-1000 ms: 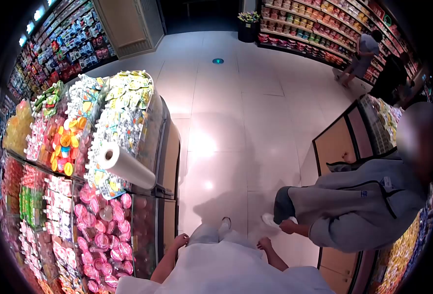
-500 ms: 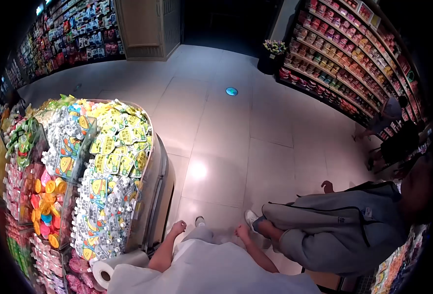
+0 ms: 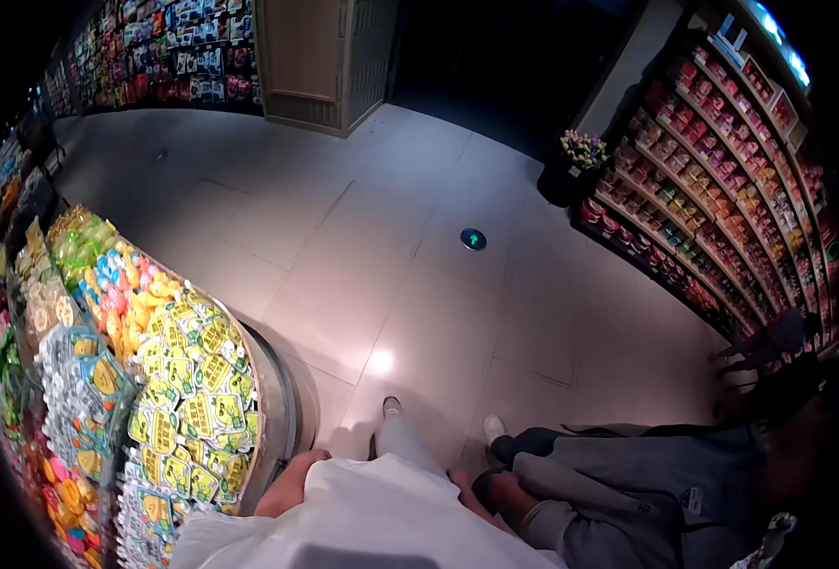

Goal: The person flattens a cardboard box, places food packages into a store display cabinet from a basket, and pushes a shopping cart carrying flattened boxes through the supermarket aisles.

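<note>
My left arm (image 3: 291,481) hangs bent at the side of my white shirt (image 3: 372,512); no fingers of that hand can be made out. It is closest to the rounded edge of a display bin (image 3: 277,403), piled with yellow-green snack packets (image 3: 196,379). On the other side, my right arm (image 3: 469,490) hangs low, its fingers hidden too. Close beside it walks another person in a grey jacket (image 3: 618,484). Nothing held shows in either hand.
Pale floor tiles (image 3: 362,256) stretch ahead, with a round green arrow sign (image 3: 473,239). Curved shelves of packaged goods (image 3: 713,180) line the right, a black flower pot (image 3: 560,183) at their end. A wooden cabinet (image 3: 301,57) stands beside a dark opening (image 3: 505,57).
I have moved forward along the bin; the floor sign and shelves look nearer. My fists, seen before, are now out of sight. The white roll by the bin has left the view.
</note>
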A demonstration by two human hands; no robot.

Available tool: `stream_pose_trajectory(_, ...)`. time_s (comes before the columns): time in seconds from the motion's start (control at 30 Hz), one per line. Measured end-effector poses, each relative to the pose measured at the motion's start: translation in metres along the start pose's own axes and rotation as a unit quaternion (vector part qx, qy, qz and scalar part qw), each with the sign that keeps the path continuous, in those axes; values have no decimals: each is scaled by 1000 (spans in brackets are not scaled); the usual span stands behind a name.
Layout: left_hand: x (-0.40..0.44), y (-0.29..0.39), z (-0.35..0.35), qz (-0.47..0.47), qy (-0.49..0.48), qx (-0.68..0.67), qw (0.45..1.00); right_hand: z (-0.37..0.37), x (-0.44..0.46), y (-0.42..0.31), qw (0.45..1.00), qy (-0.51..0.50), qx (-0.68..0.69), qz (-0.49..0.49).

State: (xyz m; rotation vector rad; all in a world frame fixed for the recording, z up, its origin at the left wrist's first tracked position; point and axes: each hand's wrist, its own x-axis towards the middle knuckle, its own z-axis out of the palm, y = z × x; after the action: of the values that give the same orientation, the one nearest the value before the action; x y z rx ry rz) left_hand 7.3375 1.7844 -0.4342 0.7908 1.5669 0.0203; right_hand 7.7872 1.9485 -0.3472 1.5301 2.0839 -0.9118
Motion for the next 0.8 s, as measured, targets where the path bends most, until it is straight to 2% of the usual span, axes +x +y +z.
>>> stream_pose_trajectory(0.03,-4,-1,-23,-86,-20,-10,996,16,31,-15,973,18,218,70)
stream_pose_trajectory(0.07,-16,14,-56,-68,-19,90,993,17,59,-35,941,16,325,95)
stream_pose_trajectory(0.1,-24,43,-90,-43,-15,186,982,17,93,-53,936,8,343,74)
stream_pose_trajectory(0.13,-19,61,-110,-9,121,206,971,58,149,-28,950,99,294,-30)
stream_pose_trajectory(0.17,-21,79,-131,5,202,-12,979,40,170,-40,971,39,229,-63)
stream_pose_trajectory(0.2,-11,94,-150,74,270,-168,945,-1,191,-60,983,-23,155,-100)
stream_pose_trajectory(0.23,-1,99,-168,71,270,-227,933,-35,210,-82,983,-35,144,-106)
stream_pose_trajectory(0.27,-10,130,-193,69,273,-290,915,-77,219,-124,968,-14,252,-7)
stream_pose_trajectory(0.3,-12,144,-207,62,286,-310,905,-110,228,-163,933,8,351,86)
stream_pose_trajectory(0.37,-1,159,-249,135,411,-205,878,-153,277,-231,943,-16,330,28)
stream_pose_trajectory(0.4,12,157,-268,75,425,-203,879,-177,309,-276,944,-32,327,-15)
stream_pose_trajectory(0.43,29,153,-280,47,506,-149,848,-198,336,-320,940,-42,335,-38)
stream_pose_trajectory(0.53,80,121,-333,-52,497,-238,833,-234,409,-425,919,-86,359,-139)
stream_pose_trajectory(0.57,110,96,-346,-54,495,-216,840,-236,439,-446,913,-101,353,-176)
stream_pose_trajectory(0.63,131,67,-379,-87,410,-323,848,-265,466,-499,926,-183,290,-157)
stream_pose_trajectory(0.7,112,55,-415,-48,330,-436,836,-291,502,-534,920,-265,259,-131)
stream_pose_trajectory(0.77,102,51,-461,-155,311,-350,870,-318,537,-563,940,-258,186,-124)
stream_pose_trajectory(0.8,108,43,-475,-166,384,-336,844,-306,610,-531,932,-266,221,-105)
